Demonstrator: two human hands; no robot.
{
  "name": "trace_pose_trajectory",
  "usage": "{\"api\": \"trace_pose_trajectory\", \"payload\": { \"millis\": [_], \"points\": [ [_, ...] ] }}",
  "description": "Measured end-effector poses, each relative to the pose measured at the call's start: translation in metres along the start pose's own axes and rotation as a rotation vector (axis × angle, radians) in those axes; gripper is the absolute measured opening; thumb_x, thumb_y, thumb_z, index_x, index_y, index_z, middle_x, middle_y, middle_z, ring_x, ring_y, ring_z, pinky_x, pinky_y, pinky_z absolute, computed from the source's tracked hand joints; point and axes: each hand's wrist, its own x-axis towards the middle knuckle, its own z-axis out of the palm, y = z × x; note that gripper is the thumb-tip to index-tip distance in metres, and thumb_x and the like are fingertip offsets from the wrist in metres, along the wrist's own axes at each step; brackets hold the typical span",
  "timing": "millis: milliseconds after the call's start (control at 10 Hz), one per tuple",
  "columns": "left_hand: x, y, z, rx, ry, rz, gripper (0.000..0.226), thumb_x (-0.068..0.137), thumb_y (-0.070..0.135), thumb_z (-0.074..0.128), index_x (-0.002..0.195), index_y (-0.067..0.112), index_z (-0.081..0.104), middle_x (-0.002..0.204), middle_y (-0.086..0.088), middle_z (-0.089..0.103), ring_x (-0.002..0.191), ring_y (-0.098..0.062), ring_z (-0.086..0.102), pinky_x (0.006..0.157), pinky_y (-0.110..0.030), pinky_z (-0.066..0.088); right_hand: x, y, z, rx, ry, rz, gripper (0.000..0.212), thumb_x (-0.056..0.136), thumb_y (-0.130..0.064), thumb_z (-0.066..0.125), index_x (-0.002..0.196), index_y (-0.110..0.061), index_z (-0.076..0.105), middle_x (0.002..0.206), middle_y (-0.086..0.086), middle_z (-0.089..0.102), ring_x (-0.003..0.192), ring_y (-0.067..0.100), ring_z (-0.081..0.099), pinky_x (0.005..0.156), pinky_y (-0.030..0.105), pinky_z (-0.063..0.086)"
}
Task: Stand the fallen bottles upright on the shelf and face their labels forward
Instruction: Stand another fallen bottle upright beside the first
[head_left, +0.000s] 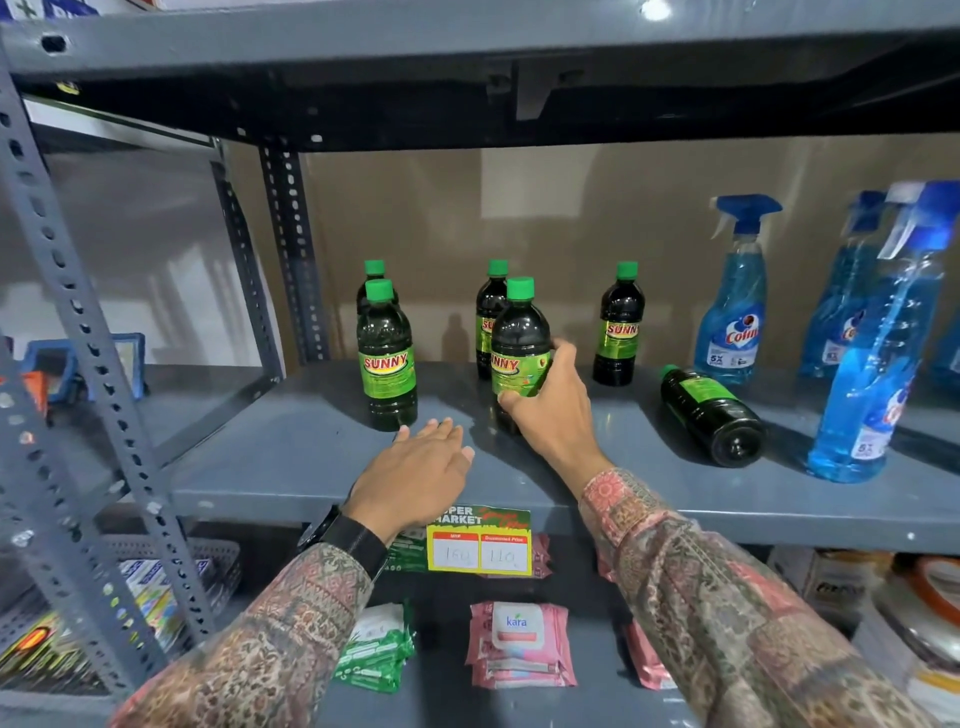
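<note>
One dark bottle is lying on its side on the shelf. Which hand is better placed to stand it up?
Probably the right hand. The fallen bottle lies on its side; it only has to release the upright Sunny bottle first. The left hand is empty but would have to cross over.

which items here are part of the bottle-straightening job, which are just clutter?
Job: held Sunny bottle in right hand; fallen bottle; four upright Sunny bottles, e.g.; left hand hovering.

Clutter: blue spray bottles; wipe packs; price tag.
</note>
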Motion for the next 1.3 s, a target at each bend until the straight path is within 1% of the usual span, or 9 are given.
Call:
{"api": "trace_pose_trajectory", "payload": {
  "millis": [200,300,500,800,900,1000,1100,1200,1300],
  "points": [
    [0.000,0.000,0.000,0.004,0.000,0.001,0.063,0.109,0.046,0.019,0.164,0.016,0.021,0.174,0.001,0.014,0.160,-0.013,0.010,0.130,-0.040,0.002,-0.001,-0.004,-0.002,-0.020,0.051,-0.007,0.084,0.069,-0.041,0.094,0.131,-0.017,0.043,0.126,0.002,0.057,0.115,0.023,0.061,0.093,0.042,0.053],
    [-0.001,0.000,0.000,0.005,-0.001,0.001,0.063,0.109,0.046,0.019,0.164,0.016,0.021,0.174,0.001,0.014,0.160,-0.013,0.011,0.129,-0.039,0.002,-0.001,-0.002,-0.002,-0.014,0.021,-0.010,0.076,0.073,-0.036,0.090,0.129,-0.021,0.042,0.123,0.002,0.062,0.110,0.024,0.065,0.090,0.043,0.054],
    [-0.001,0.001,-0.002,0.006,-0.012,-0.003,0.062,0.109,0.044,0.019,0.164,0.015,0.021,0.174,0.000,0.014,0.161,-0.014,0.010,0.130,-0.042,0.003,-0.002,-0.004,-0.002,-0.078,0.051,0.010,0.086,0.067,-0.055,0.091,0.131,-0.018,0.047,0.125,0.002,0.058,0.115,0.021,0.060,0.087,0.036,0.050],
    [-0.002,0.003,-0.004,0.003,-0.024,-0.004,0.062,0.110,0.044,0.018,0.165,0.015,0.020,0.174,0.000,0.013,0.161,-0.014,0.009,0.130,-0.041,0.003,-0.003,-0.005,-0.004,0.024,-0.048,-0.026,0.051,0.086,-0.027,0.081,0.131,-0.021,0.058,0.109,-0.009,0.066,0.101,0.015,0.061,0.095,0.041,0.054],
    [-0.003,0.003,-0.005,0.002,-0.031,-0.004,0.062,0.110,0.044,0.019,0.165,0.015,0.020,0.174,0.000,0.013,0.161,-0.014,0.009,0.130,-0.041,0.003,-0.005,-0.010,-0.012,-0.006,-0.098,-0.043,0.049,0.090,-0.051,0.070,0.127,-0.023,0.057,0.115,-0.003,0.067,0.106,0.018,0.064,0.093,0.042,0.053],
    [-0.004,0.005,-0.006,0.000,-0.034,-0.005,0.062,0.110,0.044,0.019,0.165,0.015,0.020,0.174,0.000,0.013,0.161,-0.015,0.010,0.130,-0.041,0.003,0.001,-0.005,-0.037,-0.325,-0.031,-0.112,0.061,0.100,-0.061,0.051,0.134,-0.011,0.054,0.128,0.014,0.063,0.118,0.033,0.062,0.098,0.048,0.051],
    [-0.004,0.005,-0.007,-0.002,-0.033,-0.004,0.062,0.110,0.044,0.018,0.165,0.015,0.019,0.174,0.000,0.013,0.161,-0.016,0.010,0.130,-0.041,0.003,0.020,0.003,-0.077,-0.837,-0.007,-0.060,0.056,0.094,-0.050,0.064,0.128,-0.007,0.056,0.129,0.018,0.060,0.122,0.040,0.058,0.104,0.056,0.048],
    [-0.005,0.007,-0.008,-0.001,-0.034,-0.009,0.062,0.110,0.044,0.018,0.165,0.015,0.019,0.174,0.000,0.013,0.161,-0.015,0.010,0.130,-0.041,0.002,0.031,0.008,-0.113,-1.177,-0.131,0.214,0.067,0.089,-0.052,0.067,0.140,-0.011,0.052,0.142,0.017,0.055,0.137,0.041,0.049,0.113,0.066,0.037],
    [-0.005,0.007,-0.008,0.000,-0.032,-0.010,0.061,0.111,0.043,0.018,0.165,0.015,0.019,0.174,0.000,0.013,0.161,-0.016,0.010,0.130,-0.041,0.002,0.032,0.015,-0.132,-1.218,-0.204,0.433,0.082,0.089,-0.060,0.068,0.148,-0.008,0.045,0.147,0.021,0.053,0.134,0.044,0.054,0.108,0.064,0.046]
  ]
}}
